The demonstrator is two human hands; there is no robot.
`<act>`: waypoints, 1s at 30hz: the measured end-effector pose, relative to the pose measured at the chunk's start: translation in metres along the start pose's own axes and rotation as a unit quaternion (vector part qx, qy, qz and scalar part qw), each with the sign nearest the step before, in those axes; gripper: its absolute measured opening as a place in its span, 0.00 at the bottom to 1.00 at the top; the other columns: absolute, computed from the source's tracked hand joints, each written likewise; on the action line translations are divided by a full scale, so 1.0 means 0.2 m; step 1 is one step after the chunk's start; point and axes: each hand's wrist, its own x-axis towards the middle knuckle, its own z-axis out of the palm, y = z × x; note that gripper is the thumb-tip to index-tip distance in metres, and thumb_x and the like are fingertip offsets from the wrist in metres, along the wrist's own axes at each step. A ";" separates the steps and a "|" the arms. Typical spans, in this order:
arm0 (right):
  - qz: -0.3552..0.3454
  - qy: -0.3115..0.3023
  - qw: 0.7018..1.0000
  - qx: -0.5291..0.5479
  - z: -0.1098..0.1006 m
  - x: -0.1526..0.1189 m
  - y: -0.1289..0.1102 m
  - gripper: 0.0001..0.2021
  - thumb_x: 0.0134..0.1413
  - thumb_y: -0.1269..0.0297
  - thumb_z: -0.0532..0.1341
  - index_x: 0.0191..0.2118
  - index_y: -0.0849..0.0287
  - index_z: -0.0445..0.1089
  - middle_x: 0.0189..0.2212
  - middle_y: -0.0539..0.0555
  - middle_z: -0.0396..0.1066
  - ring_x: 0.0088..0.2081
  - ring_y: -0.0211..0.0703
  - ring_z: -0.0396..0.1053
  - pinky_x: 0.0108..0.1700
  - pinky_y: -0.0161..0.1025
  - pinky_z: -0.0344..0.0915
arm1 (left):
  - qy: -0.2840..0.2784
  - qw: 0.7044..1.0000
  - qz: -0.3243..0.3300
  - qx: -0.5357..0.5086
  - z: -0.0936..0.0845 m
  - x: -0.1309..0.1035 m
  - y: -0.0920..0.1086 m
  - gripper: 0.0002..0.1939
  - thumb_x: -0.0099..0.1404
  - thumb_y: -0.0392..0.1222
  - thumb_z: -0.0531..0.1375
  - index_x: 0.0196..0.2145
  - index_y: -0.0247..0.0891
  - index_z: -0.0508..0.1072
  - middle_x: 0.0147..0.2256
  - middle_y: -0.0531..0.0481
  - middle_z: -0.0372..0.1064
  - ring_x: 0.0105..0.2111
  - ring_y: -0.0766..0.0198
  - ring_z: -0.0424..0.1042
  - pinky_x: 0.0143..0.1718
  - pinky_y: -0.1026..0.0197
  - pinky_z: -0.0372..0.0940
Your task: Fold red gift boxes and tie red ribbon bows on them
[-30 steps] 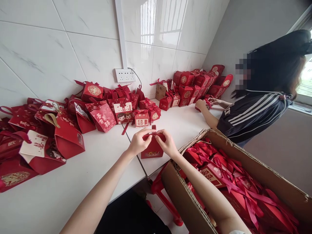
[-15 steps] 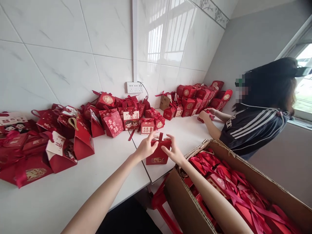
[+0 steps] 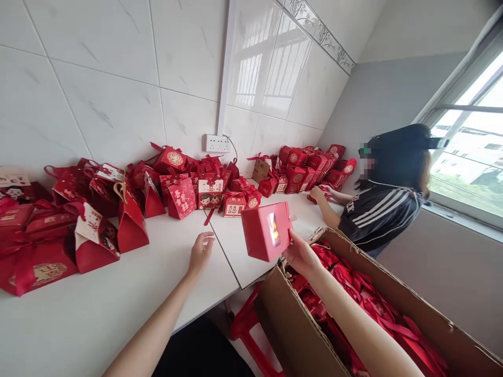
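Note:
A red gift box (image 3: 258, 233) with a shiny gold emblem is tilted in the air over the table's front edge. My right hand (image 3: 301, 254) is closed on the right end of this box. To its left, my left hand (image 3: 201, 250) hovers over the white table (image 3: 165, 293), apart from the box. Its fingers are loosely bent, with nothing visible between them. Just below and right of my right hand stands a cardboard carton (image 3: 298, 324), filled with red ribboned boxes (image 3: 373, 293).
Red gift boxes (image 3: 183, 199) with bows line the wall, and more boxes (image 3: 298, 173) are stacked at the back right. A co-worker (image 3: 385, 204) handles something red by that stack. A red stool (image 3: 251, 324) stands under the table edge. A power strip (image 3: 217, 143) is on the wall.
The gift box was upright between both hands; now it is raised and tipped over in my right hand. My left hand has let go and moved left. The view has shifted slightly.

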 end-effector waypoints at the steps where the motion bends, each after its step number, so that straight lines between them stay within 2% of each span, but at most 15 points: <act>1: 0.023 -0.001 0.999 0.023 0.00 -0.04 -0.01 0.13 0.46 0.53 0.64 0.33 0.56 0.70 0.31 0.55 0.75 0.36 0.47 0.75 0.34 0.43 0.75 | -0.007 1.000 -0.001 0.004 -0.01 0.00 0.00 0.11 0.60 0.43 0.49 0.36 0.39 0.67 0.38 0.45 0.71 0.38 0.57 0.73 0.33 0.57 0.69; 5: 0.091 0.015 0.991 0.097 0.03 -0.23 -0.02 0.08 0.48 0.59 0.63 0.35 0.53 0.71 0.30 0.51 0.76 0.37 0.44 0.75 0.34 0.36 0.75 | -0.041 0.999 0.021 0.024 0.00 0.01 0.03 0.11 0.57 0.42 0.50 0.33 0.38 0.70 0.37 0.46 0.70 0.35 0.59 0.72 0.32 0.58 0.68; 9: 0.117 0.064 0.984 0.114 0.02 -0.38 -0.08 0.13 0.44 0.60 0.65 0.39 0.53 0.70 0.32 0.51 0.76 0.36 0.43 0.75 0.29 0.31 0.74 | -0.078 0.994 0.054 0.046 0.01 0.00 0.06 0.11 0.56 0.41 0.50 0.32 0.38 0.71 0.36 0.46 0.70 0.35 0.60 0.72 0.31 0.60 0.68; 11: 0.093 0.133 0.981 0.105 -0.04 -0.46 -0.14 0.15 0.41 0.57 0.66 0.38 0.54 0.70 0.31 0.51 0.76 0.32 0.42 0.74 0.23 0.31 0.72 | -0.095 0.992 0.066 0.057 0.00 -0.01 0.06 0.11 0.56 0.40 0.50 0.31 0.39 0.71 0.35 0.47 0.70 0.35 0.60 0.71 0.31 0.61 0.68; 14: -0.032 0.284 0.958 -0.012 -0.19 -0.63 -0.28 0.19 0.37 0.53 0.67 0.37 0.55 0.69 0.31 0.51 0.74 0.25 0.41 0.71 0.19 0.35 0.69 | -0.111 0.988 0.078 0.071 0.00 -0.01 0.06 0.11 0.56 0.38 0.50 0.31 0.39 0.71 0.36 0.46 0.70 0.36 0.60 0.71 0.32 0.61 0.67; 16: -0.098 0.384 0.901 -0.174 -0.29 -0.78 -0.37 0.20 0.35 0.51 0.66 0.36 0.56 0.68 0.31 0.52 0.74 0.24 0.42 0.69 0.21 0.38 0.68 | -0.121 0.986 0.083 0.079 0.01 -0.01 0.05 0.11 0.56 0.38 0.50 0.31 0.39 0.71 0.36 0.46 0.70 0.36 0.60 0.70 0.33 0.61 0.67; 18: -0.096 0.470 0.793 -0.376 -0.36 -0.94 -0.44 0.18 0.35 0.50 0.64 0.30 0.56 0.66 0.26 0.52 0.72 0.22 0.43 0.67 0.24 0.40 0.66 | -0.131 0.984 0.088 0.084 0.02 0.00 0.05 0.11 0.56 0.38 0.49 0.31 0.39 0.71 0.36 0.47 0.70 0.36 0.60 0.70 0.33 0.61 0.67; 20: -0.050 0.496 0.683 -0.534 -0.40 -1.06 -0.46 0.15 0.36 0.49 0.61 0.25 0.54 0.62 0.20 0.51 0.68 0.21 0.45 0.65 0.25 0.41 0.62 | -0.139 0.982 0.094 0.089 0.03 0.00 0.05 0.11 0.56 0.38 0.49 0.31 0.39 0.72 0.35 0.47 0.70 0.36 0.59 0.71 0.33 0.61 0.67; 21: -0.023 0.484 0.652 -0.583 -0.41 -1.10 -0.44 0.14 0.38 0.48 0.60 0.23 0.53 0.60 0.18 0.51 0.67 0.20 0.46 0.64 0.26 0.41 0.61 | -0.143 0.981 0.096 0.092 0.03 0.00 0.05 0.12 0.56 0.38 0.49 0.31 0.39 0.72 0.35 0.47 0.70 0.36 0.59 0.71 0.33 0.60 0.67; 22: 0.002 0.462 0.643 -0.611 -0.41 -1.12 -0.41 0.14 0.39 0.48 0.58 0.23 0.53 0.59 0.17 0.51 0.67 0.20 0.47 0.64 0.26 0.41 0.59 | -0.146 0.980 0.098 0.095 0.04 0.00 0.05 0.12 0.56 0.38 0.49 0.31 0.39 0.72 0.35 0.47 0.70 0.36 0.59 0.71 0.33 0.60 0.67; 23: 0.025 0.436 0.649 -0.623 -0.40 -1.12 -0.36 0.13 0.40 0.49 0.57 0.24 0.52 0.58 0.17 0.51 0.66 0.21 0.48 0.65 0.25 0.41 0.59 | -0.150 0.979 0.099 0.098 0.04 0.00 0.05 0.11 0.56 0.38 0.49 0.30 0.40 0.72 0.35 0.47 0.70 0.36 0.59 0.71 0.33 0.60 0.67; 25: 0.070 0.381 0.680 -0.622 -0.39 -1.09 -0.24 0.11 0.42 0.50 0.56 0.24 0.51 0.57 0.16 0.51 0.65 0.21 0.49 0.66 0.26 0.40 0.58 | -0.156 0.977 0.101 0.104 0.04 0.00 0.04 0.11 0.56 0.38 0.49 0.30 0.40 0.72 0.35 0.48 0.71 0.35 0.60 0.71 0.33 0.61 0.67; 28: 0.158 0.280 0.759 -0.566 -0.38 -1.00 -0.04 0.09 0.43 0.56 0.57 0.21 0.52 0.57 0.16 0.50 0.66 0.24 0.49 0.68 0.29 0.41 0.60 | -0.164 0.975 0.102 0.110 0.03 -0.01 0.04 0.11 0.56 0.38 0.49 0.29 0.40 0.71 0.34 0.48 0.71 0.34 0.60 0.71 0.33 0.61 0.67; 30: 0.203 0.214 0.806 -0.513 -0.38 -0.94 0.04 0.06 0.42 0.61 0.59 0.21 0.54 0.62 0.19 0.51 0.70 0.27 0.48 0.70 0.31 0.40 0.63 | -0.171 0.974 0.102 0.111 0.03 -0.01 0.03 0.11 0.56 0.38 0.49 0.29 0.40 0.71 0.34 0.48 0.71 0.31 0.60 0.70 0.32 0.60 0.66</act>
